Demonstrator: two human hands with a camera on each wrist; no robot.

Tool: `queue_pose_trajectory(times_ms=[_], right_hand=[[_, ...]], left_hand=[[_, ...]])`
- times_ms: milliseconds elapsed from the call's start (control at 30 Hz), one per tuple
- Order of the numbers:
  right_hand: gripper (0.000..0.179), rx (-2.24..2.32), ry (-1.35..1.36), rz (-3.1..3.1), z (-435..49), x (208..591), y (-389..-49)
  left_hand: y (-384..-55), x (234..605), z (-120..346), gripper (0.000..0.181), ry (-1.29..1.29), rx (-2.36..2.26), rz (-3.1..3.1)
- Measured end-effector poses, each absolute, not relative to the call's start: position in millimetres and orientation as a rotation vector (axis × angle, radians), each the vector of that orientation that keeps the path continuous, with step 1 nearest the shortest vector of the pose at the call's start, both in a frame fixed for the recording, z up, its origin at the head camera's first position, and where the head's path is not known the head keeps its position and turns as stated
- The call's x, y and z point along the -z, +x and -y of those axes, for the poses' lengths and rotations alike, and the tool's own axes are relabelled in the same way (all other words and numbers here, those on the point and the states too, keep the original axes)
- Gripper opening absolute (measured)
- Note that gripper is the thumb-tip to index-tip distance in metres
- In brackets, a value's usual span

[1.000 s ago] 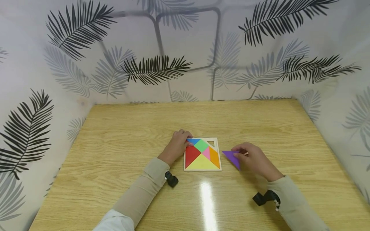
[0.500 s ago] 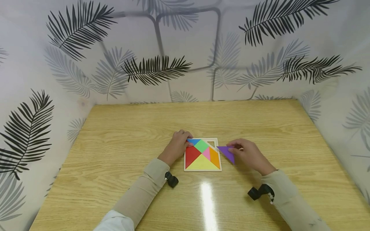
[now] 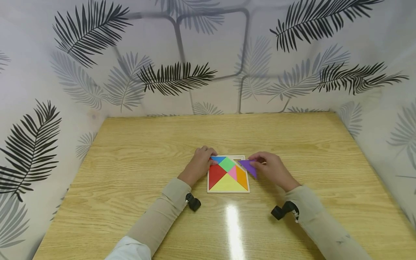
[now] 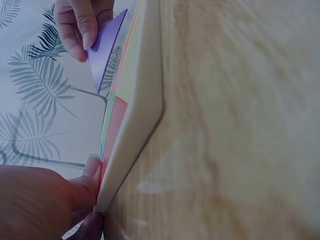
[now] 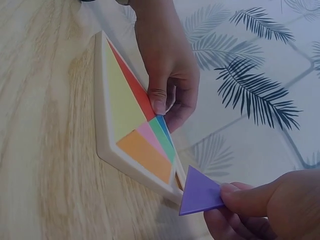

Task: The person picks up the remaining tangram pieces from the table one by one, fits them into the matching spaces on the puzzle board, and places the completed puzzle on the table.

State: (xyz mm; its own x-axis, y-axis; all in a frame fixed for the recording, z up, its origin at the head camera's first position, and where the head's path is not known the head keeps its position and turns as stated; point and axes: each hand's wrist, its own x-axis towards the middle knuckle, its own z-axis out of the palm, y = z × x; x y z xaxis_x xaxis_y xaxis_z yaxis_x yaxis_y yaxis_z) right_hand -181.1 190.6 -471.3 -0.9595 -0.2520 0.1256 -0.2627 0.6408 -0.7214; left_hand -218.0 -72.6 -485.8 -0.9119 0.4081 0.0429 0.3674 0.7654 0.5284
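A tangram board (image 3: pixel 227 191) with a pale wooden rim lies flat on the table, with red, yellow, blue, green, pink and orange pieces set in it. My left hand (image 3: pixel 199 164) grips its far left corner, thumb on top, as the left wrist view confirms. Between the thumb and fingers of my right hand (image 3: pixel 273 169) is a purple triangle piece (image 5: pixel 201 192). That triangle is held above the board's right edge, over part of the bare recess (image 3: pixel 237 161) at the far right corner. Its tip points left in the head view.
The wood-grain table (image 3: pixel 146 144) extends on all sides of the board. Behind it hangs a pale cloth (image 3: pixel 221 97) printed with leaves. A black wrist camera sits on each wrist, the left one (image 3: pixel 194 203) close to the tabletop.
My right hand has carried the purple triangle leftward and away from me, from beside the board to over its right edge. The left hand and board have stayed put.
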Motion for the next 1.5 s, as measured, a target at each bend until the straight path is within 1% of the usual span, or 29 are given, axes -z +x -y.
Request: queue_pose_trajectory(times_ms=[933, 1500], right_hand=[[0.014, -1.339, 0.262, 2.830, -165, 480, -197], [0.014, -1.362, 0.313, 2.820, -159, 485, -202]], left_hand=[[-217, 484, 74, 0.023, 0.670, -0.865, -2.873], [-217, 486, 74, 0.024, 0.648, -0.854, -2.882]])
